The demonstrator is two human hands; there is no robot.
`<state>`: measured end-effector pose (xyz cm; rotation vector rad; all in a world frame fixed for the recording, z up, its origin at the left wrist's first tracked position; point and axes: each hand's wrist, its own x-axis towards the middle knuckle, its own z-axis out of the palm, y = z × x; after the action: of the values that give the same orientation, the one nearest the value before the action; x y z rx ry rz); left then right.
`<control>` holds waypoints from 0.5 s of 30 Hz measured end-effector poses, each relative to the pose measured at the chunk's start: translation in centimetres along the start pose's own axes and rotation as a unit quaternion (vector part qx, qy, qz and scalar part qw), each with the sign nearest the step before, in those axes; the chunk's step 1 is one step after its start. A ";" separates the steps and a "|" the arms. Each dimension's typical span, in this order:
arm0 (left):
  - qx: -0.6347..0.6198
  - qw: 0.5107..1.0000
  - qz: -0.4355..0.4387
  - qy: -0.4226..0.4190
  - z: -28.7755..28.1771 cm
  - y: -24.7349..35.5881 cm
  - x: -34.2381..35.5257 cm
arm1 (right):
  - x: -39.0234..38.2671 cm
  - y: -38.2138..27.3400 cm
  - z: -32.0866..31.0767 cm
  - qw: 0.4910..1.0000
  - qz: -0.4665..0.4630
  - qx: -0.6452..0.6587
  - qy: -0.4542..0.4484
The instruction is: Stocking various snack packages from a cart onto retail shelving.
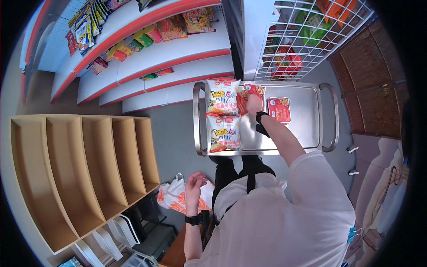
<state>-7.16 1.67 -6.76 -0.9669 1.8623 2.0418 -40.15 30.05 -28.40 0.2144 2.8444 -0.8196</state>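
Observation:
My right hand (254, 104) reaches over a metal cart (307, 133), its fingers closed at the edge of a red snack packet (255, 90); the hand hides part of the packet. More red packaging (241, 103) shows just left of these fingers. Right of my wrist lies a small stack of red packets (279, 111). Two white and yellow chip bags (223, 99) lie one behind the other along the cart's left side. My left hand (195, 181) hangs free by my left side, loosely curled with fingers partly apart, holding nothing visible.
White shelves with red edges (173, 60) at the far left carry snack bags and several colourful tubs. A white wire rack (307, 40) with packages stands behind the cart. Wooden shelving (84, 169) fills the left. A white and orange bag (171, 196) lies below my left hand.

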 end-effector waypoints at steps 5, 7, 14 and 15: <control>-0.001 0.999 0.035 -0.023 0.7 0.3 2.1 | -2.1 0.0 -5.8 0.993 -0.091 -0.072 -0.018; -0.005 0.997 0.055 -0.049 2.2 1.0 3.1 | -4.1 0.4 -9.0 0.985 -0.167 -0.041 -0.017; -0.018 0.985 0.076 -0.151 10.8 3.5 5.7 | -11.3 2.2 -14.6 0.941 -0.173 0.208 -0.203; -0.039 0.984 0.060 -0.165 11.4 2.1 6.9 | -12.6 1.1 -14.7 0.926 -0.151 0.256 -0.234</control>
<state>-17.23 10.23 -9.26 -0.5007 1.7113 2.1999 -29.47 37.76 -14.18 -0.3279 2.1956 -1.4448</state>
